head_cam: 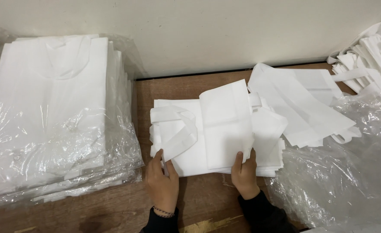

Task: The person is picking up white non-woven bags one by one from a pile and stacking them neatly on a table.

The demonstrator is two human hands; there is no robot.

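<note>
Two hands: both rest at the near edge of a brown wooden surface [199, 203], dark sleeves cut off by the bottom of the view.
Left hand [162, 183]: fingers bent, pinching the loop handle of a white non-woven fabric bag [173, 129] between thumb and forefinger; a thin beaded bracelet [163, 211] circles the wrist.
Right hand [245, 172]: fingers curled over the near edge of a folded white fabric panel [226, 123], gripping it.
Material: the bag fabric is matte, soft and slightly fibrous, with flat strap handles and crisp fold lines.
Middle pile: the folded panel and the handled bag lie on a low stack of flat white bags [190, 159], touching both hands, at the middle of the surface.
Loose bags: a fanned spread of white fabric bags [302, 108] lies just beyond and to the right of the stack, toward the far edge.
Left side: a tall stack of white bags wrapped in clear crinkled plastic film [57, 116] sits at the left edge, glossy and wrinkled.
Right side: a heap of clear crumpled plastic wrap [350, 172] covers the near right corner; above it a jumble of white bags with straps [367, 56] is cut off by the frame.
Hard to tell: how many bags each stack holds, and what lies under the plastic heap.
Backdrop: a plain cream wall [199, 30] meets the far edge.
</note>
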